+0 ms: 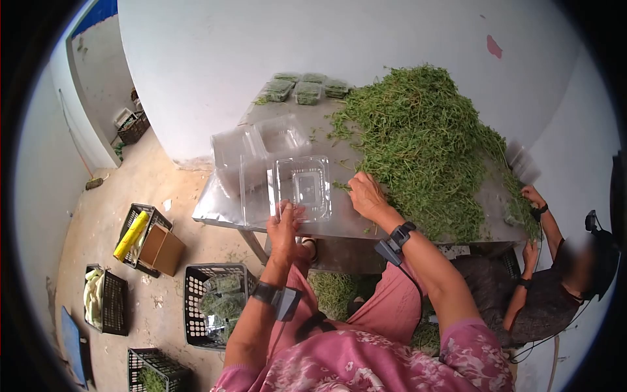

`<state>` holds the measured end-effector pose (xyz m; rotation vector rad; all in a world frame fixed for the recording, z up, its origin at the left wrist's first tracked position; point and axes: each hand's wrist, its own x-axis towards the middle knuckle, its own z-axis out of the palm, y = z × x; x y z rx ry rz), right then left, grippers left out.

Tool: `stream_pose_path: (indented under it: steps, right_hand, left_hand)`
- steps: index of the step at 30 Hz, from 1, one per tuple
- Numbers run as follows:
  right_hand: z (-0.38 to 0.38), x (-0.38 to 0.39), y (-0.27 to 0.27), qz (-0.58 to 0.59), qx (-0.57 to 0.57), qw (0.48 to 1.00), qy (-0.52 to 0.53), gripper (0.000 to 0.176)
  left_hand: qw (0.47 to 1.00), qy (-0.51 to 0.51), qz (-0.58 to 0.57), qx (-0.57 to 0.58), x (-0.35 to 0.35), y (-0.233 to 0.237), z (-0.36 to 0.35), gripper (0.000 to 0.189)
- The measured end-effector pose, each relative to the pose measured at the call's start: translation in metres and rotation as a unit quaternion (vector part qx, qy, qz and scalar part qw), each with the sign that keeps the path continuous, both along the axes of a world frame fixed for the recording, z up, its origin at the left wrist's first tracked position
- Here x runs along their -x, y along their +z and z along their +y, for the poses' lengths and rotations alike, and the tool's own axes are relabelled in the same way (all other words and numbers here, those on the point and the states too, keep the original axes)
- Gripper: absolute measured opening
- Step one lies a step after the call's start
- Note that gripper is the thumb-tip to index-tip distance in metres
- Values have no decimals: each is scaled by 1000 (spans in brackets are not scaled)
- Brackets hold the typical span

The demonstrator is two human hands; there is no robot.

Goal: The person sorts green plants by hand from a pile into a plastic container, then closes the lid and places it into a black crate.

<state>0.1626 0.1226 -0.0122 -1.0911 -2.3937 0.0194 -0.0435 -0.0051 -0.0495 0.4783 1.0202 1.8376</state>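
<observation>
My left hand [285, 226] grips the near edge of an open clear plastic clamshell box [320, 206] over the table's front edge. Its hinged lid [253, 196] lies folded out to the left. To the right of the box, my right hand [367, 196] is closed, with a small sprig of leafy greens [341, 186] showing at its fingertips. Just beyond that hand rises a large heap of the same greens [418, 130]. More clear clamshell boxes [284, 132] stand behind the held one.
Several filled boxes [307, 93] sit at the back of the metal table [339, 228]. A co-worker [542, 287] handles greens at the right end. Black crates [189, 307] stand on the floor at left, one holding packed boxes; another holds a yellow roll [132, 235].
</observation>
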Motion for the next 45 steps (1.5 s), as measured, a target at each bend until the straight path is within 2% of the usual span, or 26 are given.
stream_pose_path:
  steps: [2, 8, 11, 13, 20, 24, 27, 30, 33, 35, 37, 40, 42, 45]
  right_hand:
    - [6, 4, -3, -75, 19, 996, -47, 16]
    - [16, 3, -3, -136, 30, 988, -64, 16]
    - [13, -1, 6, -85, 69, 992, -70, 12]
    - [15, -7, 0, 0, 45, 998, -53, 5]
    - [15, -30, 4, 199, 43, 978, -39, 5]
    - [2, -20, 35, 330, 201, 920, -60, 8]
    - [-10, -2, 58, 425, 301, 853, -31, 9]
    - [-23, 19, 71, 446, 340, 828, -14, 14]
    - [-29, 36, 56, 373, 381, 846, 14, 15]
    - [-29, 40, 42, 308, 262, 915, 11, 13]
    - [-30, 32, 37, 267, 130, 955, 12, 12]
    - [-26, 9, 41, 286, 185, 940, -25, 11]
    - [-24, -13, 41, 255, 197, 945, -49, 11]
    - [-18, -51, 30, 191, 206, 958, -65, 11]
  left_hand:
    - [1000, -12, 7, 2, 1, -1, 0, 37]
    - [997, -30, 76, -15, 1, -3, 1, 38]
    - [992, -41, 117, 9, -1, 8, -1, 39]
    - [989, -43, 139, 26, -2, 10, -1, 40]
    - [980, -53, 179, 71, -2, 13, 5, 42]
    - [975, -3, 213, 58, -6, 10, 11, 42]
    - [966, -14, 244, 90, -6, 13, 14, 45]
    - [968, -8, 228, 109, -6, 12, 17, 45]
    - [960, 15, 248, 128, -14, 22, 14, 45]
    - [956, 23, 272, 110, -15, 18, 15, 45]
    - [951, 26, 288, 104, -15, 13, 14, 46]
    - [937, 30, 328, 114, -15, 5, 17, 46]
    - [917, 48, 379, 116, -14, -8, 25, 45]
    - [880, 89, 456, 98, -29, 26, 12, 35]
